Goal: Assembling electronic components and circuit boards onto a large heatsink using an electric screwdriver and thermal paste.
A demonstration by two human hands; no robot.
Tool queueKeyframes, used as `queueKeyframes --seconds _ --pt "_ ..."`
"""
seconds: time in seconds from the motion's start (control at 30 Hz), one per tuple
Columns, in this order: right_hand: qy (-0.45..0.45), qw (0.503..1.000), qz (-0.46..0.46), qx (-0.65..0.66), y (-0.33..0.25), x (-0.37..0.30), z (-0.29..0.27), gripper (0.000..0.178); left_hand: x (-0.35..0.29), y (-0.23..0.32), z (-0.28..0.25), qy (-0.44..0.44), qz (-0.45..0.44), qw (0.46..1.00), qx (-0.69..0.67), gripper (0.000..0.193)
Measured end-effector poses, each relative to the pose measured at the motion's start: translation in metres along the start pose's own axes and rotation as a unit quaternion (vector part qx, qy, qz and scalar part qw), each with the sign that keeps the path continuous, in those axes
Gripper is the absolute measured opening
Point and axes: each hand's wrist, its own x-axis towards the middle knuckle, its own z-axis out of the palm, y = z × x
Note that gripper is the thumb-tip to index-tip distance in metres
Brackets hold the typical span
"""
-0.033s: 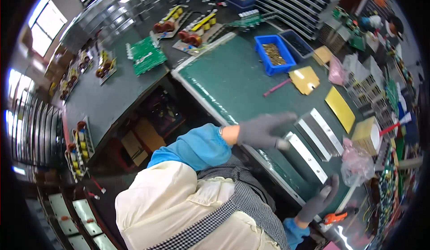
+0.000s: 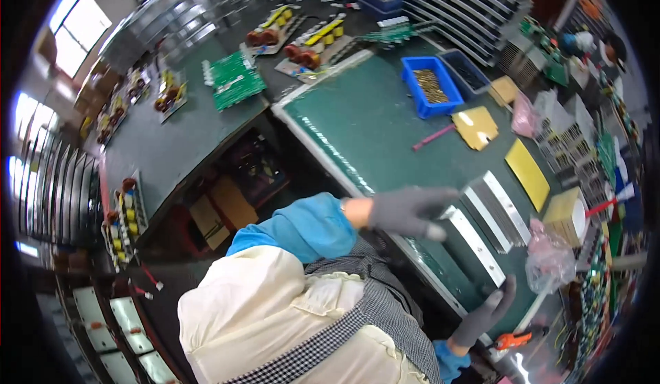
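Observation:
My left hand (image 2: 411, 212), in a grey glove, reaches over the green-topped bench with its fingers stretched and thumb apart. It is at the far end of the nearest metal heat sink (image 2: 476, 248), a dark piece with a silver strip with holes along its edge. My right hand (image 2: 482, 316), gloved too, is by the near end of that piece, fingers extended and slightly curved. I cannot tell whether either hand touches it. Beside it, to the right, lies a second finned heat sink (image 2: 498, 211) with silver edges. Orange-handled pliers (image 2: 513, 340) lie right of my right hand.
A blue bin (image 2: 431, 87) of brass-coloured small parts stands at the back of the bench (image 2: 344, 116). Nearby lie a pink-handled tool (image 2: 433, 138), a yellow sheet (image 2: 527, 174) and a crumpled plastic bag (image 2: 550, 264). Circuit boards (image 2: 234, 81) rest on the left table.
The whole view has shifted slightly, so the bench and its things appear a little farther right. Both hands keep nearly the same pose beside the heat sink.

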Motion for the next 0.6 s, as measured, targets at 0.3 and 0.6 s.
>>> queueKeyframes --seconds 0.3,0.6 --pt "-0.004 0.997 0.030 -0.069 -0.001 0.004 0.017 0.057 -0.015 0.000 0.052 0.134 0.013 0.990 0.032 0.050" --pt "0.157 0.987 -0.026 0.001 0.018 -0.003 0.000 0.038 0.031 -0.016 -0.190 0.391 0.034 0.883 0.257 0.042"
